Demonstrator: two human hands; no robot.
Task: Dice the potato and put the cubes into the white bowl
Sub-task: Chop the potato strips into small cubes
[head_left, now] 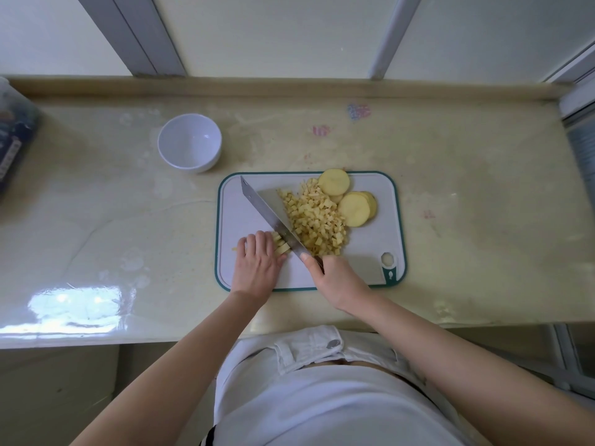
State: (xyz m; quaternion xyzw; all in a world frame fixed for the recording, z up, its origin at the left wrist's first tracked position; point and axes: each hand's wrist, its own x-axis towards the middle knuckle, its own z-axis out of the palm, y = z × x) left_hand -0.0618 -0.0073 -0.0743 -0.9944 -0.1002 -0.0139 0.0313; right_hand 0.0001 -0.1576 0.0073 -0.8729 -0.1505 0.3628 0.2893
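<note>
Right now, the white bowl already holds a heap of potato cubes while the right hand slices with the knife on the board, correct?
Not quite: in the head view the white bowl is empty; the potato cubes are heaped on the board. The right hand does slice with the knife there, the left hand holding potato strips.

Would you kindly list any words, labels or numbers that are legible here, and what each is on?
None can be read.
Dark packet at far left: print too blurred.
Coloured marks on the countertop: too blurred.
Cutting board handle: small emblem, illegible.
</note>
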